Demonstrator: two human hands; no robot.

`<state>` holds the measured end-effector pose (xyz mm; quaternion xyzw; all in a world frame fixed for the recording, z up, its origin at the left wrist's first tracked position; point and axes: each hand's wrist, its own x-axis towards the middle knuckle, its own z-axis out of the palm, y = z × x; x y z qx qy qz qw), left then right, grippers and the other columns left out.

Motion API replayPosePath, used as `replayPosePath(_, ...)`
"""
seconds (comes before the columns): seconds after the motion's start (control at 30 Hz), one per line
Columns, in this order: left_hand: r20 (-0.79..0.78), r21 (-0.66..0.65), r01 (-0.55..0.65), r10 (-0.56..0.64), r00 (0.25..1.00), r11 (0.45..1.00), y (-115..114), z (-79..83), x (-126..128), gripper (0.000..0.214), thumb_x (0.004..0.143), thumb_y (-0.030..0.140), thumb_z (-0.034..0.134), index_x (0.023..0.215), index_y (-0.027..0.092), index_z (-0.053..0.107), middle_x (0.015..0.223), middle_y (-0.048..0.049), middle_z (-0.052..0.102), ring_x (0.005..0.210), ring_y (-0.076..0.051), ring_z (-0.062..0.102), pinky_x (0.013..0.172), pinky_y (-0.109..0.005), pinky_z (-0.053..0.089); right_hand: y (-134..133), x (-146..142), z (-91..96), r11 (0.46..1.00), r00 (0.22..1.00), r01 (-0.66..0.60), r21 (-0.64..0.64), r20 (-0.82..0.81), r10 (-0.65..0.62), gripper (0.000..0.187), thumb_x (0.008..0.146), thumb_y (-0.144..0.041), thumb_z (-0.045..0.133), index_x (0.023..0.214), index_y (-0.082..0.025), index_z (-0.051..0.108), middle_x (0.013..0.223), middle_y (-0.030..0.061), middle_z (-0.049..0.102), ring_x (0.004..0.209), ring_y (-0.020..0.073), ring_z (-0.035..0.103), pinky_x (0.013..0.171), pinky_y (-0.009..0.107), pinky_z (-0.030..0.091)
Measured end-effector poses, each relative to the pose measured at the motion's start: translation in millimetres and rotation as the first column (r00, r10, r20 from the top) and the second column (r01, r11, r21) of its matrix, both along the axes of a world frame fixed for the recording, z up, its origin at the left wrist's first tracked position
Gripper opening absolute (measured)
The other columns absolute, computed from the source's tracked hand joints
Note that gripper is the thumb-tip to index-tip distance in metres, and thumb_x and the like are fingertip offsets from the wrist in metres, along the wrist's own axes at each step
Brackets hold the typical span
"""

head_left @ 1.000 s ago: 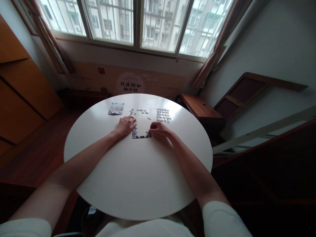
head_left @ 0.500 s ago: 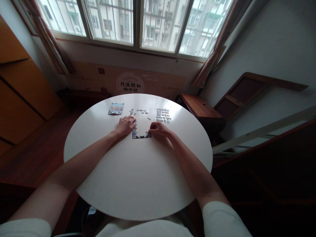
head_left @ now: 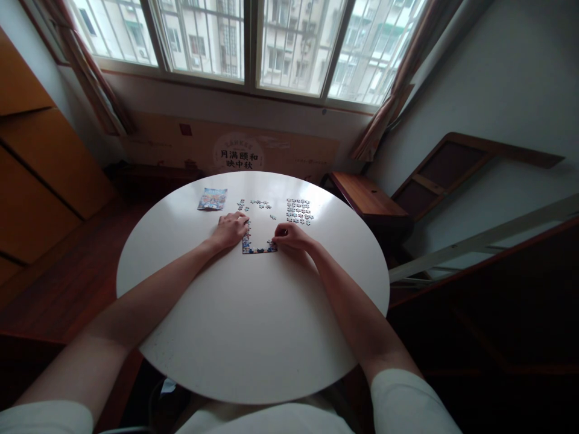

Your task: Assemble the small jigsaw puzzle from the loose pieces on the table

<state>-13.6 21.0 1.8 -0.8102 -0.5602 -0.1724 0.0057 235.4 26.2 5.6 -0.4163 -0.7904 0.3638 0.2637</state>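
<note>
The puzzle border [head_left: 259,251] in front of me is a narrow, partly built frame of joined jigsaw pieces, lying flat on the round white table [head_left: 239,325]. It has a long left side, a full near side and a short stub at right, so it makes a lopsided U, open toward the far side, with bare white inside. Its colours are small and mixed, mostly dark blue with pale, reddish and yellowish specks; the printed picture is too small to read. The inner edges are knobbly, the near outer edge straight.

The border sits between my hands. My left hand [head_left: 232,229] is palm down at the far end of the left side, fingers loosely bent, the tips touching or just over the pieces. My right hand [head_left: 293,235] is beside the right stub, thumb and forefinger curled nearly together at it; whether either hand grips a piece I cannot tell.

One loose piece [head_left: 273,217] lies beyond the opening, and a block of loose pieces [head_left: 299,211] lies in rows farther right.
</note>
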Motion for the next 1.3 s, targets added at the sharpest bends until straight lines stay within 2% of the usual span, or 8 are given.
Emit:
replayPosePath(0.37,0.023,-0.029,-0.006,0.007,1.000,1.000,-3.8,5.5,2.2,0.039,0.092,0.033,0.039,0.122,0.025,0.062,0.129,-0.0091,0.057,0.113,-0.028,0.052,0.096,-0.044,0.036,2.3,-0.2,-4.8,1.000,1.000,0.022,0.016,0.017,-0.022,0.020,0.068,-0.032,0.070,0.071,-0.014,0.064,0.066,0.0000,0.063,0.061,0.0104,0.052,0.058,0.023,0.039)
replayPosePath(0.67,0.007,0.005,0.004,-0.004,1.000,1.000,2.4,-2.8,-0.9,0.038,0.093,0.034,0.038,0.121,0.023,0.062,0.127,-0.0088,0.058,0.112,-0.028,0.053,0.094,-0.043,0.037,3.4,0.6,-4.1,1.000,1.000,0.011,0.012,0.012,-0.012,0.021,0.067,-0.034,0.071,0.071,-0.014,0.065,0.067,0.0009,0.064,0.062,0.0110,0.054,0.059,0.023,0.040)
replayPosePath(1.3,-0.003,0.009,0.002,-0.002,1.000,1.000,2.2,-2.6,-0.4,0.038,0.092,0.033,0.039,0.121,0.022,0.062,0.127,-0.0089,0.058,0.111,-0.028,0.053,0.093,-0.044,0.038,0.5,-0.5,0.2,1.000,1.000,0.017,0.009,0.018,-0.017,0.017,0.066,-0.028,0.071,0.069,-0.013,0.064,0.066,0.0001,0.063,0.061,0.0103,0.053,0.059,0.023,0.040)
